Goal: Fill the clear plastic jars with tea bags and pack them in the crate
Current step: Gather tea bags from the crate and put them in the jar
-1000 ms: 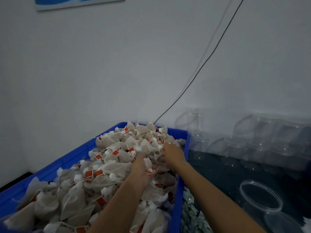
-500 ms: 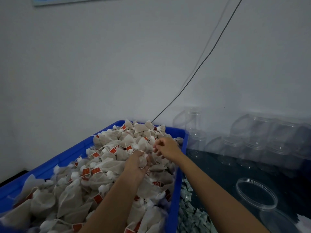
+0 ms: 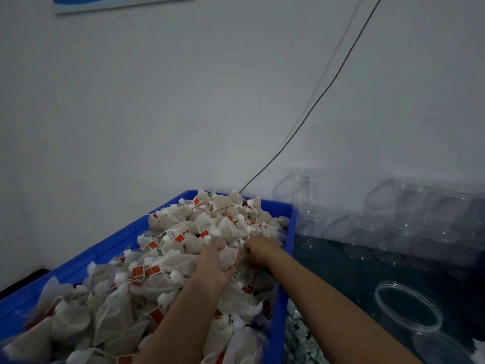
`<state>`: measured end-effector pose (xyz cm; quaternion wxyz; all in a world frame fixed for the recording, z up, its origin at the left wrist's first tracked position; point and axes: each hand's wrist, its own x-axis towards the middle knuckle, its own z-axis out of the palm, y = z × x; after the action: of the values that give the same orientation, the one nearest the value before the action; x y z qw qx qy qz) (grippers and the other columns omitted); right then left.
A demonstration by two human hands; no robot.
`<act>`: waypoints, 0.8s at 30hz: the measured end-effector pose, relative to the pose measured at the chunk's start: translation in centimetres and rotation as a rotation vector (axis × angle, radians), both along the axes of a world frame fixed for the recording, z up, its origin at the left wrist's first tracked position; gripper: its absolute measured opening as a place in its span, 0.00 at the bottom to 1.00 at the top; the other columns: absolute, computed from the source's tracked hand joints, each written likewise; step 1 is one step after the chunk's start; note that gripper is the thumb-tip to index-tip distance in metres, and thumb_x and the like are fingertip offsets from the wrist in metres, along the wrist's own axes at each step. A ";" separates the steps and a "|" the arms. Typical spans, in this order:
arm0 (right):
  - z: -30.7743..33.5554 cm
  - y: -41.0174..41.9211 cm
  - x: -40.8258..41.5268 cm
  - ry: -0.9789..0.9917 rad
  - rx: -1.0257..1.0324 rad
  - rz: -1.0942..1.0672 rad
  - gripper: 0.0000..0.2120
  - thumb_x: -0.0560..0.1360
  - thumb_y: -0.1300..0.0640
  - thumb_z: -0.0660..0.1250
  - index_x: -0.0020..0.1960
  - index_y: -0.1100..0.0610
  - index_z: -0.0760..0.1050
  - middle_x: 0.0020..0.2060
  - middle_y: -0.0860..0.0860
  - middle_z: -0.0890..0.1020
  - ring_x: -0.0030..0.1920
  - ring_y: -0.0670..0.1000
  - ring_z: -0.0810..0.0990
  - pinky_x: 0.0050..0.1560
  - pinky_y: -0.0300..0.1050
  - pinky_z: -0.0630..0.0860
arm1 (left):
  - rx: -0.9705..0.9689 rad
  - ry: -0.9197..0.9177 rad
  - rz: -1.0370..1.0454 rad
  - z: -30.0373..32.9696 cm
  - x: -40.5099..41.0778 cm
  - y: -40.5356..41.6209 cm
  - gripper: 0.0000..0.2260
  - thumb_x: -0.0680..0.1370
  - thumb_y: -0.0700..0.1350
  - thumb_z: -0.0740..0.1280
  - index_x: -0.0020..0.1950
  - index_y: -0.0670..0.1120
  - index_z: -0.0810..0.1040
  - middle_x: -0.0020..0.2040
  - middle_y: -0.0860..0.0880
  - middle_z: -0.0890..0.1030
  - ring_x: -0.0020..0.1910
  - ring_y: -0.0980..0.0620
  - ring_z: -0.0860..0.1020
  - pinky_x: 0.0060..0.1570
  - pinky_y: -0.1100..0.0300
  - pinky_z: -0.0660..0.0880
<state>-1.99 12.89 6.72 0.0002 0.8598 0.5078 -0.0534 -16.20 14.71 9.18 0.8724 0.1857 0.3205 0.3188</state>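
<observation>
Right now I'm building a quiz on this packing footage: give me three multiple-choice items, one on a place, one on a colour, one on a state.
1. Where do the empty clear jars stand?
A. right of the crate
B. inside the crate
C. left of the crate

2. What colour is the crate?
A. green
B. blue
C. red

3. What is the left hand doing?
A. hanging idle
B. capping a jar
C. holding tea bags

Answers: 1 A, they line the wall to the right of the crate; 2 B, its rim is blue; 3 C, its fingers curl round tea bags, beside the right hand in the pile.
</observation>
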 end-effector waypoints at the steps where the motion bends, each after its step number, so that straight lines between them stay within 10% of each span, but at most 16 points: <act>1: 0.1 -0.2 0.1 0.032 0.093 -0.017 0.10 0.77 0.53 0.64 0.54 0.58 0.76 0.51 0.54 0.79 0.49 0.52 0.76 0.56 0.48 0.72 | 0.000 0.007 -0.017 0.1 -0.1 -0.2 0.05 0.79 0.33 0.60 0.46 0.41 0.68 0.49 0.37 0.69 0.47 0.40 0.74 0.31 0.50 0.81; 6: 1.5 -1.8 -0.5 0.364 0.617 -0.008 0.11 0.76 0.53 0.69 0.40 0.57 0.71 0.34 0.51 0.73 0.35 0.47 0.70 0.44 0.44 0.71 | 0.005 0.045 -0.063 0.5 -0.3 -0.6 0.04 0.80 0.33 0.58 0.46 0.41 0.67 0.48 0.36 0.70 0.52 0.36 0.74 0.51 0.41 0.76; 11: 4.2 -4.1 -2.0 0.725 0.715 0.251 0.13 0.77 0.51 0.68 0.45 0.62 0.79 0.45 0.61 0.81 0.41 0.50 0.78 0.40 0.37 0.76 | 0.002 -0.066 -0.097 0.6 -0.4 -0.5 0.11 0.80 0.50 0.64 0.54 0.43 0.71 0.52 0.36 0.75 0.48 0.37 0.78 0.42 0.42 0.78; 14: 5.2 -4.4 -2.2 0.858 0.595 0.233 0.22 0.81 0.43 0.55 0.44 0.53 0.81 0.43 0.50 0.85 0.42 0.46 0.83 0.40 0.33 0.76 | 0.063 -0.068 -0.141 0.6 -0.5 -0.5 0.12 0.78 0.44 0.67 0.58 0.40 0.75 0.48 0.38 0.80 0.41 0.44 0.80 0.29 0.54 0.79; 18: 3.8 -2.7 0.4 0.519 0.755 -0.075 0.12 0.81 0.55 0.59 0.52 0.61 0.78 0.46 0.55 0.82 0.47 0.53 0.80 0.50 0.46 0.77 | 0.062 -0.011 -0.094 0.5 -0.3 -0.5 0.05 0.77 0.35 0.63 0.52 0.38 0.73 0.40 0.40 0.77 0.28 0.49 0.77 0.20 0.63 0.75; 24: -0.2 -0.3 2.2 0.135 0.155 -0.058 0.15 0.79 0.56 0.60 0.64 0.59 0.71 0.64 0.57 0.75 0.64 0.57 0.73 0.64 0.51 0.69 | 0.032 -0.012 -0.150 0.3 -0.1 -0.5 0.05 0.77 0.35 0.62 0.41 0.39 0.72 0.29 0.43 0.75 0.25 0.51 0.73 0.21 0.66 0.73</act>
<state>0.18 12.62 6.49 -0.1019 0.8662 0.4840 -0.0716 -16.31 14.16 9.50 0.8926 0.2211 0.2954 0.2589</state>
